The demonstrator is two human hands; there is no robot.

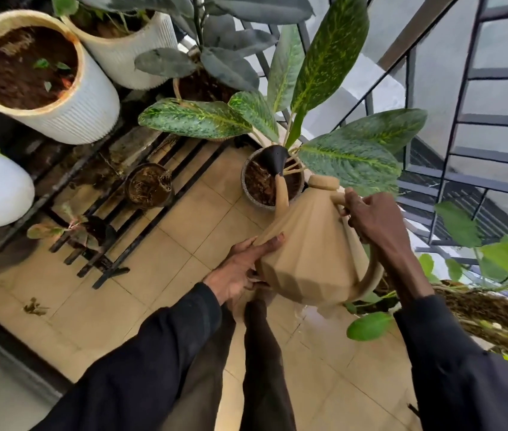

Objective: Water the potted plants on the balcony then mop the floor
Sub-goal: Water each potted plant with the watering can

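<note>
Holding a tan watering can point(311, 253) near the middle of the frame, tipped toward the top. Gripping the can's looped handle point(371, 275) with the right hand point(374, 222), fingers curled tight around its top end. Pressing the left hand point(243, 272) flat against the can's lower left side, fingers spread out, propping up the body. Pointing the thin spout and its black funnel-shaped head point(274, 158) down over the soil of a small speckled pot point(254, 200) just above the can. Growing from that pot, big green leaves with yellow spots point(349, 157), reaching to the upper right. Standing at the upper left, two tall white ribbed pots point(85, 110) full of dark soil. Lying below them, a black metal rack point(141, 219) on the tan tiled floor point(141, 293). Running along the right side, a dark balcony railing point(470, 119).
</note>
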